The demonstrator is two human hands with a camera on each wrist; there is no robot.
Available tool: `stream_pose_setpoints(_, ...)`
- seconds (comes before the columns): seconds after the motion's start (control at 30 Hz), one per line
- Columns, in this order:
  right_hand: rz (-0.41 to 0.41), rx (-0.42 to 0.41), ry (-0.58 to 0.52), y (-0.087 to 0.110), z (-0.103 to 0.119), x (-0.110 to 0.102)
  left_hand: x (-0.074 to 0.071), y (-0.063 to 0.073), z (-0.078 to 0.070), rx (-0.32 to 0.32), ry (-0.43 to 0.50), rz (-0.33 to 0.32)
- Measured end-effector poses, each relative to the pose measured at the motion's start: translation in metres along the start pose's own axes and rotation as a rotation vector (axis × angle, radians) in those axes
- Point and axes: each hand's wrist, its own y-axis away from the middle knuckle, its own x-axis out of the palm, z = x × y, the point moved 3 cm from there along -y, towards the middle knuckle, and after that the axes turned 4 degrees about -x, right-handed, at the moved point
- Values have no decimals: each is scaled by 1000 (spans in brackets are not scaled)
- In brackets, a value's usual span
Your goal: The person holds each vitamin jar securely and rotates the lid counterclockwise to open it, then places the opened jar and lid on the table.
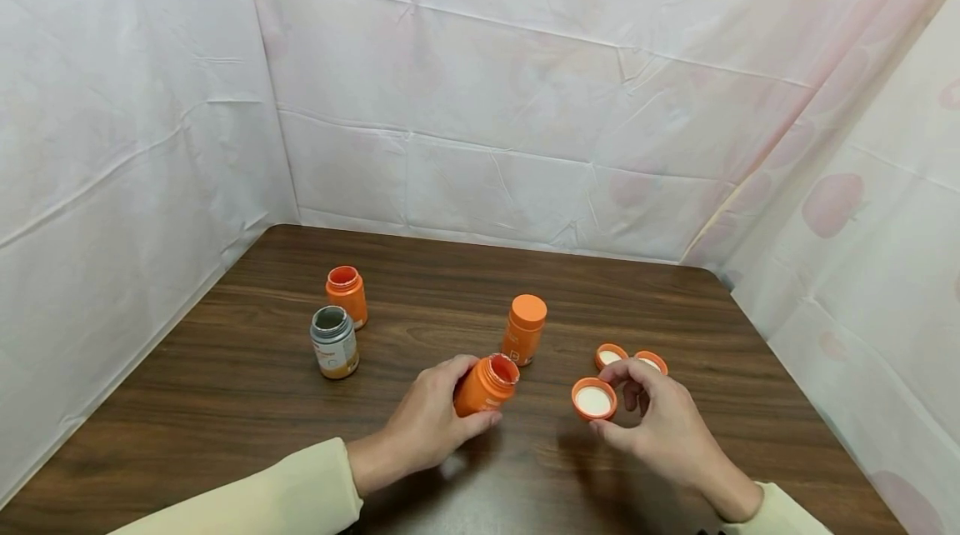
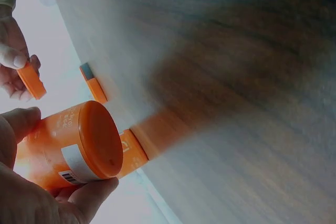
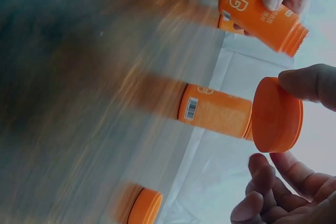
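My left hand (image 1: 427,418) grips an uncapped orange bottle (image 1: 480,393) round its body, tilted with its threaded mouth toward the right and up. The bottle's base and barcode label face the left wrist view. Thumb and fingers of my right hand (image 1: 671,431) pinch an orange screw lid (image 1: 594,399) by its edge, its white inner liner turned toward the head camera. Lid and bottle are apart, both above the table. Just behind the held bottle, a capped orange bottle (image 1: 527,329) stands upright.
Beyond my right hand lie an orange lid (image 1: 611,354) and another lid (image 1: 652,361), liners up. An open orange bottle (image 1: 348,302) and an open grey bottle (image 1: 335,345) stand at the left of the wooden table (image 1: 247,402). White sheeting (image 1: 465,85) hangs around its far sides.
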Motion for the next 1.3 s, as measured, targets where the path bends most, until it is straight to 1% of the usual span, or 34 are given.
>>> stream_pose_setpoints(0.17,-26,1,32,3,-5,-5,-3,-2,1,-18,7,-31)
stream_pose_setpoints(0.37,-33,19,66,3,-11,-8,-6,-5,4,-43,23,-59)
stream_pose_setpoints(0.5,-33,36,74,4,-14,-9,-8,-7,6,-54,16,-83)
stream_pose_setpoints(0.73,-2,117,88,7,-21,-12,-13,-11,10,-76,28,-128)
stream_pose_setpoints(0.9,7,168,108,7,-28,-15,-18,-16,13,-107,16,-150)
stream_pose_setpoints(1.07,9,192,136,6,-36,-19,-22,-19,17,-138,4,-166)
stream_pose_setpoints(1.23,7,207,166,7,-45,-23,-27,-22,22,-153,-5,-198)
stream_pose_setpoints(1.3,9,218,174,7,-48,-25,-29,-23,24,-170,-15,-208)
